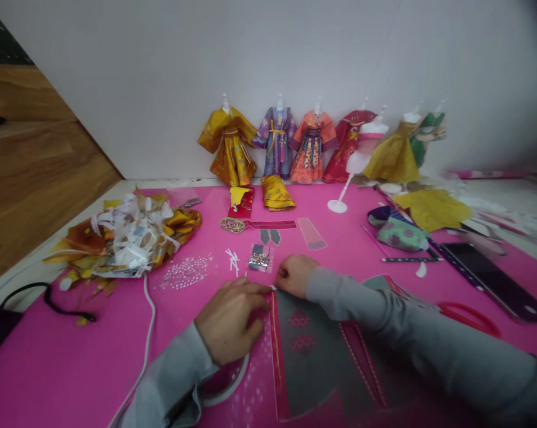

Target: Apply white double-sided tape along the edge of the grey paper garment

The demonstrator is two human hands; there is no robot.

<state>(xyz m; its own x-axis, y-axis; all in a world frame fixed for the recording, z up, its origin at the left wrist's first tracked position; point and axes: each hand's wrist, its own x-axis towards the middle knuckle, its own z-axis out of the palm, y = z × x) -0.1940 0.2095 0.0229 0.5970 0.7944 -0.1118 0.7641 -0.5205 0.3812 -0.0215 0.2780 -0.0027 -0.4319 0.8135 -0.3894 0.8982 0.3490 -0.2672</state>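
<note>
The left sleeve [170,368] and right sleeve [384,312] make 2 long lengths of plain, matte grey cloth, each reaching the wrist. The left creases into dark shadow along its underside; the right looks paler near the wrist and darker farther up. The left hand [230,321] and right hand [295,276] are bare.

A pink mat [81,362] carries a red-edged grey panel [310,374], a black phone [486,279], a white stand [337,206], short white strips [233,261], small pale dots [188,271], a white cable [151,315] and a heap of scraps [139,232].
</note>
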